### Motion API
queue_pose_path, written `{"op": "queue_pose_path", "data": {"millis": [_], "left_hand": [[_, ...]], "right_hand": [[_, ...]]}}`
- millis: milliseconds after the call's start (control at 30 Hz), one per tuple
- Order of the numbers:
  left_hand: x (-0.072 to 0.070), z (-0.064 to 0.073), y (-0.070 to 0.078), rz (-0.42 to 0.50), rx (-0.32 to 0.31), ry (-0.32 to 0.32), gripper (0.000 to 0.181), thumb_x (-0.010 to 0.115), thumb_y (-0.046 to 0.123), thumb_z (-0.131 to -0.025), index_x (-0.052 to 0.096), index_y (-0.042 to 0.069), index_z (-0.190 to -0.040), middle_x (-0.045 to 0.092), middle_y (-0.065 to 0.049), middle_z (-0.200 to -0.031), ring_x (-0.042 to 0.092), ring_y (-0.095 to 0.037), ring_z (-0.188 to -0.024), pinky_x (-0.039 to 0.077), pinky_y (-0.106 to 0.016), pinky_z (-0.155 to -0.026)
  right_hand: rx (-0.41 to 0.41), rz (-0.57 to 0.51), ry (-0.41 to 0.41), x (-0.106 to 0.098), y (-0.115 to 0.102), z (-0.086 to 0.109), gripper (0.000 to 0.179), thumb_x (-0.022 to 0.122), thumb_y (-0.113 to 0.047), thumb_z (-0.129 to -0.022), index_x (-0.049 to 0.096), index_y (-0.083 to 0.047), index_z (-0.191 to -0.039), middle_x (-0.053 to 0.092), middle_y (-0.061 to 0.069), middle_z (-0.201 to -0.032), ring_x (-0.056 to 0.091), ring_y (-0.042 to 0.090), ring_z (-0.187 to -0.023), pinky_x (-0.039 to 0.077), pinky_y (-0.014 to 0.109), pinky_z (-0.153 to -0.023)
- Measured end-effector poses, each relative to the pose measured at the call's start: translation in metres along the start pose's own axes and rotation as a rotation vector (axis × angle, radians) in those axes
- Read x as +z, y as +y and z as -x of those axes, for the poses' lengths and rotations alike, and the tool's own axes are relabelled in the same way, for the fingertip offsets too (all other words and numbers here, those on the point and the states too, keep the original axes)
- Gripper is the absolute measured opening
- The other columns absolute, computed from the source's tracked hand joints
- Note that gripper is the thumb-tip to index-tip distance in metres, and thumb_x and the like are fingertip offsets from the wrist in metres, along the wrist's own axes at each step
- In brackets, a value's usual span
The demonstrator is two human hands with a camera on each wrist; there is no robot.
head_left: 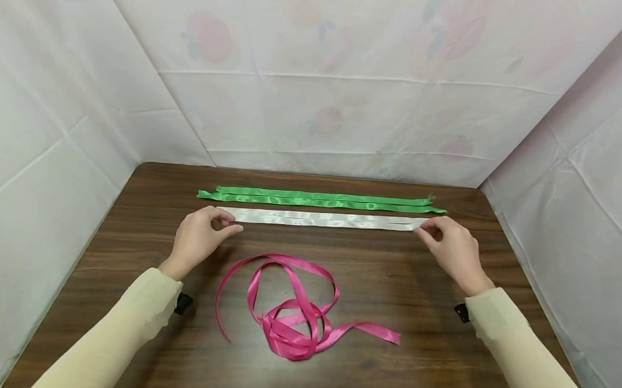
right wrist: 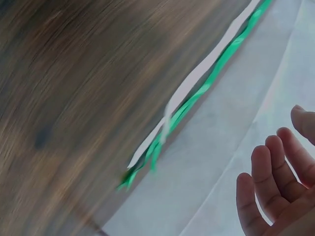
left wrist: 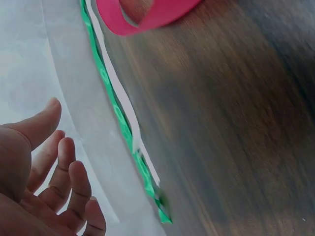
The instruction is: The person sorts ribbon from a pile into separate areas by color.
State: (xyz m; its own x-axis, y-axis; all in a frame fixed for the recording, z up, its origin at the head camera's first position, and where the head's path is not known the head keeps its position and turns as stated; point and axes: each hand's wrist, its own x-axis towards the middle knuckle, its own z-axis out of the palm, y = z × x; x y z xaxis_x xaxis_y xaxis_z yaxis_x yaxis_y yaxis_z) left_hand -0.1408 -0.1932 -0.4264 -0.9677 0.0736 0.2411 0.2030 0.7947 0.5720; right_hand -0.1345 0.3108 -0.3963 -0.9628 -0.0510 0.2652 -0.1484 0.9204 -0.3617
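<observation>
Your left grip [head_left: 197,235] is relaxed, thumb parted from the loosely bent fingers and nothing held, at the left end of the white satin ribbon strips [head_left: 322,220]. Your right grip [head_left: 453,249] is likewise loose and holding nothing, its fingertips at their right end; both wrist views show your thumbs apart from the fingers. The white strips run straight across the middle of the frame, just below two green satin ribbon strips [head_left: 321,202]. Lower center, a pink satin ribbon [head_left: 286,339] lies in tangled loops on the dark wood-grain surface [head_left: 390,290], one tail reaching right.
</observation>
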Motion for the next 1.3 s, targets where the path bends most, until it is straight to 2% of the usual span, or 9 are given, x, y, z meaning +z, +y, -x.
{"op": "queue_pose_path", "data": {"millis": [233, 467, 600, 933, 1133, 1300], "left_hand": [[0.002, 0.005, 0.003, 0.003, 0.001, -0.079, 0.026, 0.083, 0.030, -0.088, 0.079, 0.010, -0.104, 0.072, -0.004, -0.089, 0.061, -0.019, -0.080, 0.046, -0.030, -0.066], [0.006, 0.018, 0.001, -0.001, -0.008, -0.193, 0.032, 0.084, 0.033, -0.087, 0.078, 0.008, -0.106, 0.071, -0.003, -0.088, 0.058, -0.017, -0.078, 0.047, -0.032, -0.071], [0.008, 0.027, 0.001, 0.013, -0.024, -0.236, 0.032, 0.084, 0.032, -0.087, 0.077, 0.008, -0.106, 0.071, -0.002, -0.089, 0.058, -0.015, -0.077, 0.047, -0.031, -0.071], [0.013, 0.041, 0.001, -0.012, -0.052, -0.259, 0.026, 0.084, 0.028, -0.087, 0.077, 0.009, -0.105, 0.069, -0.001, -0.088, 0.054, -0.013, -0.074, 0.043, -0.029, -0.067], [0.015, 0.047, -0.001, -0.010, -0.067, -0.274, 0.024, 0.083, 0.026, -0.087, 0.077, 0.010, -0.104, 0.070, 0.002, -0.086, 0.055, -0.010, -0.071, 0.043, -0.026, -0.064], [0.016, 0.051, 0.000, 0.003, -0.079, -0.293, 0.018, 0.082, 0.024, -0.089, 0.076, 0.012, -0.101, 0.070, 0.004, -0.082, 0.055, -0.009, -0.068, 0.043, -0.024, -0.060]], "right_hand": [[-0.067, -0.036, 0.001, 0.009, -0.014, 0.006, 0.014, 0.074, -0.032, -0.097, 0.076, -0.018, -0.096, 0.070, 0.001, -0.088, 0.061, 0.016, -0.078, 0.044, 0.032, -0.062], [-0.084, -0.041, -0.039, 0.023, -0.018, 0.014, 0.013, 0.075, -0.030, -0.096, 0.076, -0.017, -0.096, 0.069, 0.001, -0.087, 0.060, 0.015, -0.077, 0.045, 0.033, -0.063], [-0.114, -0.045, -0.084, 0.032, -0.028, 0.019, 0.014, 0.075, -0.030, -0.096, 0.076, -0.017, -0.097, 0.071, 0.001, -0.090, 0.063, 0.015, -0.078, 0.049, 0.035, -0.065], [-0.214, -0.069, -0.107, 0.053, -0.065, 0.033, 0.017, 0.079, -0.033, -0.092, 0.076, -0.017, -0.096, 0.071, -0.004, -0.086, 0.061, 0.008, -0.075, 0.051, 0.029, -0.066], [-0.267, -0.059, -0.183, 0.068, -0.085, 0.042, 0.018, 0.080, -0.035, -0.091, 0.076, -0.018, -0.095, 0.068, -0.008, -0.084, 0.058, 0.005, -0.073, 0.050, 0.027, -0.066], [-0.270, -0.058, -0.270, 0.079, -0.101, 0.046, 0.020, 0.080, -0.039, -0.090, 0.075, -0.020, -0.094, 0.065, -0.010, -0.080, 0.056, 0.003, -0.070, 0.048, 0.024, -0.064]]}}
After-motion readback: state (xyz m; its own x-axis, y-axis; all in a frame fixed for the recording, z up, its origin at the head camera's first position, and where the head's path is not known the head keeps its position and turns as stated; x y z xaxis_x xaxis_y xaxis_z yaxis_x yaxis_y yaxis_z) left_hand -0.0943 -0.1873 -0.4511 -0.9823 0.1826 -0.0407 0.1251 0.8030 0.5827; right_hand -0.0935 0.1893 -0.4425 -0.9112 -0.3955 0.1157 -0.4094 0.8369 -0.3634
